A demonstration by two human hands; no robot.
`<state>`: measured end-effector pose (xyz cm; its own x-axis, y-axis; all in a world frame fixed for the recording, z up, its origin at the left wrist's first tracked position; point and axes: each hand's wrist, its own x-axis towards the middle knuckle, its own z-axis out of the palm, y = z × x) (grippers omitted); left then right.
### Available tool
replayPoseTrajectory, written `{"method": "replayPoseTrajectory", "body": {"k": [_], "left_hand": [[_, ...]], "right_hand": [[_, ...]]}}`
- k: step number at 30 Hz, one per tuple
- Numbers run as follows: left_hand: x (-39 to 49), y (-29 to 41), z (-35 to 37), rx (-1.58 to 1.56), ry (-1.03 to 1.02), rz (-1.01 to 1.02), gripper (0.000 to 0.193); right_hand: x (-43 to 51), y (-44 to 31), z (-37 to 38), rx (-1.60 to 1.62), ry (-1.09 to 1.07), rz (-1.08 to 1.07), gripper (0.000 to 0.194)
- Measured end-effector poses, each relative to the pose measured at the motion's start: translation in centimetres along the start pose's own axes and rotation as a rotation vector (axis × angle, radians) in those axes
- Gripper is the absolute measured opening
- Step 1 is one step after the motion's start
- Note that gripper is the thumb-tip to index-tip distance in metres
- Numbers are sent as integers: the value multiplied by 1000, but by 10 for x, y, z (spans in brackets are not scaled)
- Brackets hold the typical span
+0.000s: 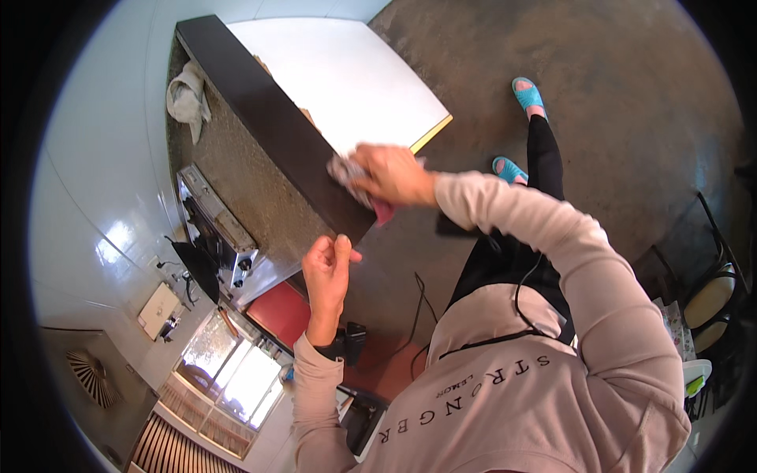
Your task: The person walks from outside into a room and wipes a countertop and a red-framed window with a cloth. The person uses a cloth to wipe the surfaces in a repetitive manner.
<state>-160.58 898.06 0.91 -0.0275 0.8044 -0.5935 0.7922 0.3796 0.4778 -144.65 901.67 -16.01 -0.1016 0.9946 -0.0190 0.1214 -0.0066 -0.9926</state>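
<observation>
My right hand [390, 171] grips a crumpled patterned cloth [349, 172] with a pink part hanging below. The cloth presses against the edge of a long dark ledge [260, 118], near its closer end; hand and cloth are slightly blurred. My left hand [326, 272] is beside that end corner, fingers loosely bent and thumb raised. Nothing shows in it, and whether it touches the ledge is unclear. Along one side of the ledge runs a speckled countertop [248, 171]. On the other side is a smooth white panel [349, 77] with a yellow edge.
A gas stove [219, 219] and a black pan [198, 266] stand by the countertop. A pale cloth [186, 97] lies at its far end. Black cables [417, 307] hang near my body. Chairs [709, 295] stand at right. My feet in blue slippers [527, 94] rest on the brown floor [621, 118].
</observation>
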Motion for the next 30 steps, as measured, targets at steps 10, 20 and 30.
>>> {"method": "replayPoseTrajectory", "body": {"k": [10, 20, 30], "left_hand": [[-1, 0, 1, 36, 24, -10, 36], [-3, 1, 3, 10, 42, -12, 35], [-1, 2, 3, -36, 35, -6, 34]], "right_hand": [[-56, 4, -2, -40, -64, -176, 25], [119, 21, -10, -207, 81, -241, 22], [-38, -25, -9, -218, 43, -601, 22]]}}
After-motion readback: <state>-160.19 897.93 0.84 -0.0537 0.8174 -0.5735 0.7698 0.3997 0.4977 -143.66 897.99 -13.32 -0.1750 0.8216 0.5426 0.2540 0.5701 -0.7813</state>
